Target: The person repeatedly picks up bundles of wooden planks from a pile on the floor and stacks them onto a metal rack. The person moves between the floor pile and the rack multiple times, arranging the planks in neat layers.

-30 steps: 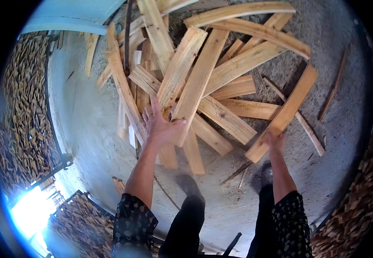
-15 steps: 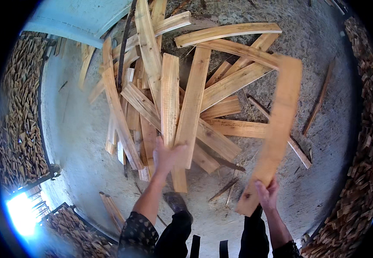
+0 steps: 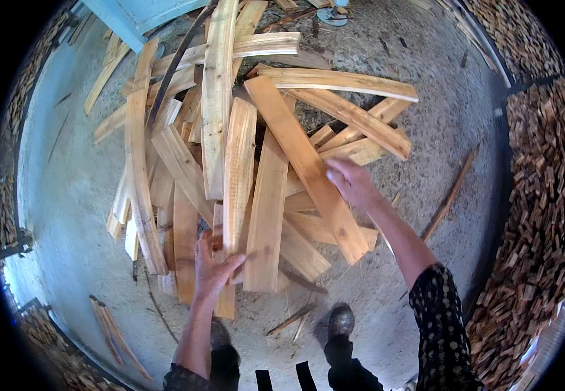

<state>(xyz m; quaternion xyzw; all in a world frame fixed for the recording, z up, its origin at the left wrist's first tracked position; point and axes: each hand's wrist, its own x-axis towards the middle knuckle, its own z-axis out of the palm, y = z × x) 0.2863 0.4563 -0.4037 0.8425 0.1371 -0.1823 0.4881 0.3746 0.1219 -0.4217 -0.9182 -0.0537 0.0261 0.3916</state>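
Observation:
My left hand (image 3: 212, 268) is at the lower end of a narrow, rough wooden board (image 3: 238, 173), its thumb stretched across below the end and its fingers round the left side. A wider flat board (image 3: 268, 215) lies just right of that one. My right hand (image 3: 355, 185) is beside the right edge of an orange-brown plank (image 3: 308, 168), fingers loosely apart and not wrapped round it. That plank slants across the top of the pile. A long pale board (image 3: 219, 98) points away from me beyond my left hand.
Several more boards lie crossed over one another, including a curved board (image 3: 140, 163) on the left and another (image 3: 341, 81) at the far right. A dark strip (image 3: 178, 62) leans over the pile. Stacked wood pieces (image 3: 530, 247) line the right side. A light-blue panel (image 3: 116, 19) stands far left.
The orange-brown plank, held upright in my right hand before, now lies slanted on the pile, and that hand has let go. My left hand stays at the narrow board's end. The view has shifted.

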